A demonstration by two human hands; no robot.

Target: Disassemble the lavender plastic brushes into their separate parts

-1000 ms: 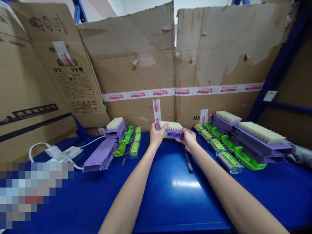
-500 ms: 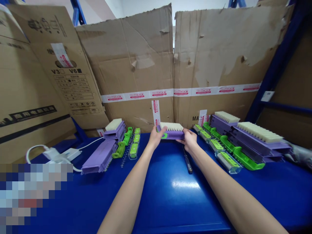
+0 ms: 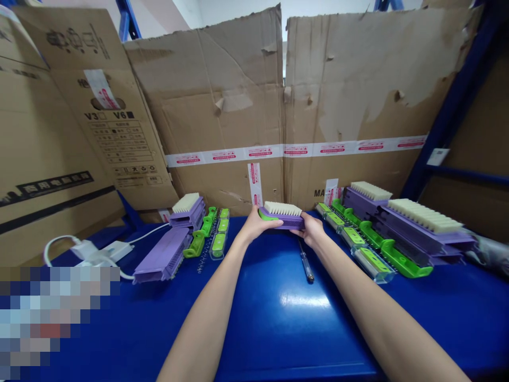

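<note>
We look out from the wearer's head, forward and down over the blue table, which fills the lower part of our view. The cardboard wall faces us nearly square on, farther off than the tabletop. Our forearms enter large at the bottom edge and narrow toward the left hand and right hand – both near mid-frame, just short of that wall. We see wide, from a printed carton at left to a slanting blue post at right
</note>
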